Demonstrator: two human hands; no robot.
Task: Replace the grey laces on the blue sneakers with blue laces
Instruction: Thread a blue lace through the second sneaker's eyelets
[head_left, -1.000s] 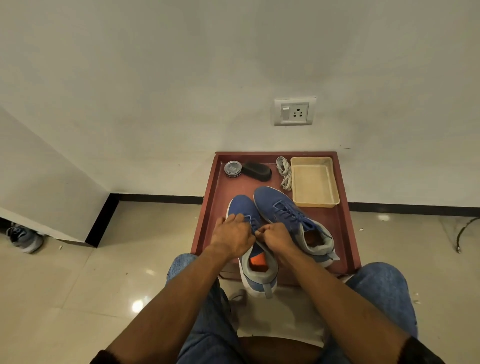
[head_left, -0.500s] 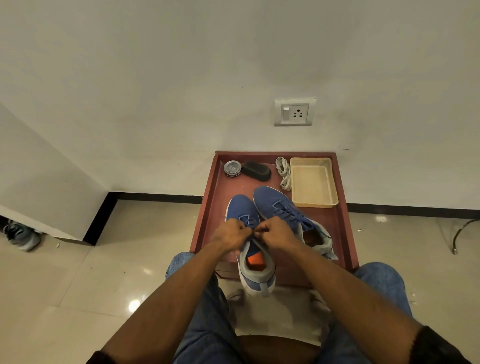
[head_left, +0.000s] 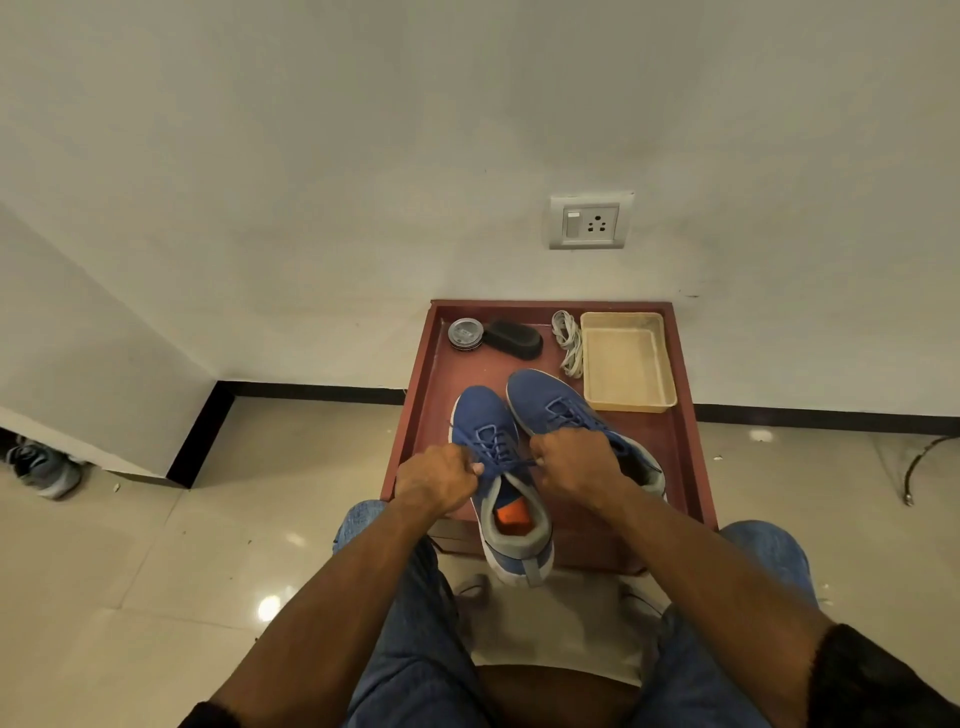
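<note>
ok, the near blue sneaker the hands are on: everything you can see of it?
The near blue knit sneaker has a white sole, grey padded collar, grey heel tab and orange insole. It lies toe toward the wall on the red-brown wooden tray, heel overhanging the near edge, left of and against the second blue sneaker. Blue laces are threaded through its eyelets; the left hand and right hand each pull an end sideways.

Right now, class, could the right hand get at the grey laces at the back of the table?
Probably yes. The grey laces lie loose beside the tray, nothing on them, but the right hand must first drop the blue lace and pass over the sneaker.
</note>
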